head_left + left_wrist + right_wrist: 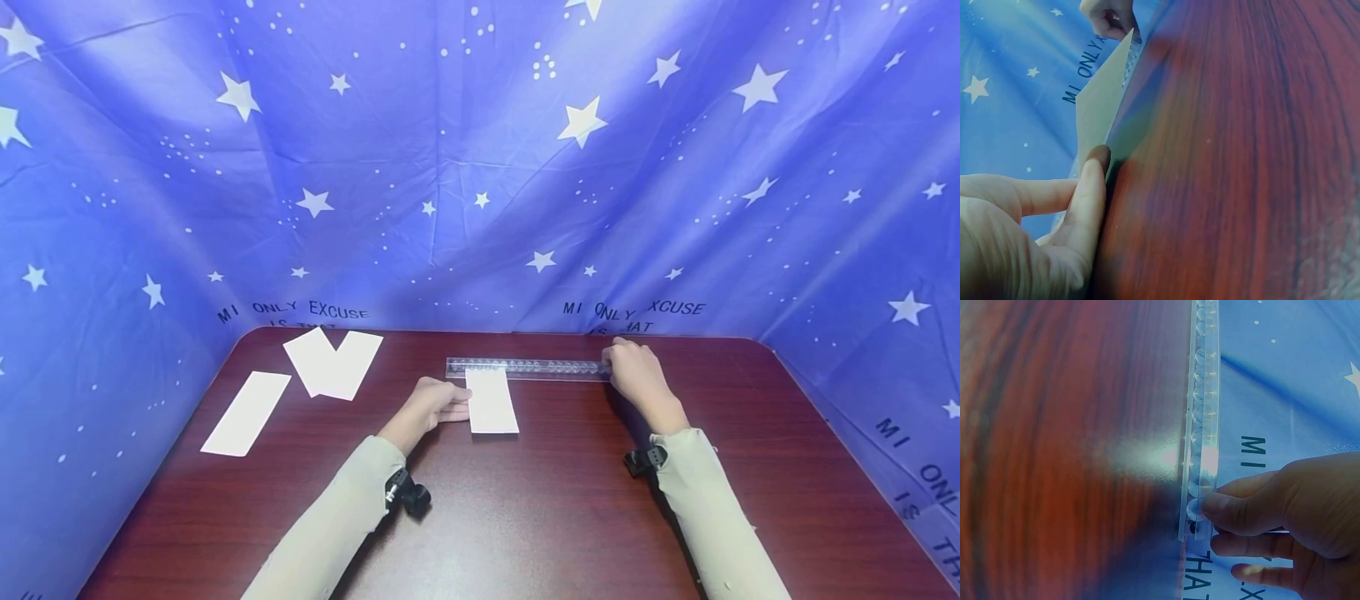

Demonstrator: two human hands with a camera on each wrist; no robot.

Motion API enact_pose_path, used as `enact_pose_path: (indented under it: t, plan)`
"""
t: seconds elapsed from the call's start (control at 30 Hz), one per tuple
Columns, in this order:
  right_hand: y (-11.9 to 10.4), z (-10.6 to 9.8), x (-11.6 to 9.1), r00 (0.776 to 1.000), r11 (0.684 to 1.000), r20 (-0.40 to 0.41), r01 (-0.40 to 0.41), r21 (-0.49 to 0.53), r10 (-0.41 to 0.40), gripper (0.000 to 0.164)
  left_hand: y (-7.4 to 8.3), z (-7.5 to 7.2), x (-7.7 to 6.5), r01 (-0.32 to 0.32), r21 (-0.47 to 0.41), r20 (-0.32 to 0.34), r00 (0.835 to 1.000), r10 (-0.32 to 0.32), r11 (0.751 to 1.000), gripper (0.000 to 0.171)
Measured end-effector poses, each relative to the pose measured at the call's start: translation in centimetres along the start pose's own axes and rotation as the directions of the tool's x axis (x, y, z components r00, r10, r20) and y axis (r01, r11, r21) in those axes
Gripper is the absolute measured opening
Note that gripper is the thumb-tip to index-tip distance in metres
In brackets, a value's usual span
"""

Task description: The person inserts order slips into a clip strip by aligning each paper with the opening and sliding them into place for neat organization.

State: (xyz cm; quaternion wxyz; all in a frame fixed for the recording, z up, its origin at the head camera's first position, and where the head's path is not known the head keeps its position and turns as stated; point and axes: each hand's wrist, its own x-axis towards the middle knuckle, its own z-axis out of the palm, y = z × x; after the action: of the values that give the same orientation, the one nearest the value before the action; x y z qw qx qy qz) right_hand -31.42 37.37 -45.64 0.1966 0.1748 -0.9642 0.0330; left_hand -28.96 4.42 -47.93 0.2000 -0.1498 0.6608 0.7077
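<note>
My left hand (431, 402) pinches a small white card (492, 402) by its left edge, between thumb and fingers. In the left wrist view the card (1105, 103) stands tilted, one edge low over the tabletop. The card's far end meets a long clear plastic strip (558, 369) that runs left to right. My right hand (636, 372) pinches the strip's right end. Seen from the right wrist, a row of clear round bubbles runs along the strip (1208, 412), with the thumb on its face near the end.
Two overlapping white cards (348, 367) lie at the back left of the brown wooden table (525, 517), and another white card (246, 414) lies nearer the left edge. A blue star-patterned curtain (450, 167) encloses the table's back and sides.
</note>
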Motion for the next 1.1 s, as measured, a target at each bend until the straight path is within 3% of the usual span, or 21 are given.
enact_pose_path:
  t: [0.47, 1.1]
  plan:
    - [0.0, -0.1, 0.0, 1.0, 1.0, -0.011, 0.012, -0.001, -0.012, 0.03, 0.1, 0.0, -0.3, -0.013, 0.014, -0.032, 0.999, 0.013, 1.0, 0.025]
    - [0.1, 0.0, 0.0, 1.0, 1.0, 0.009, 0.003, -0.012, -0.003, 0.027, 0.4, -1.2, -0.5, -0.009, 0.034, -0.039, 0.999, 0.01, 0.999, 0.026]
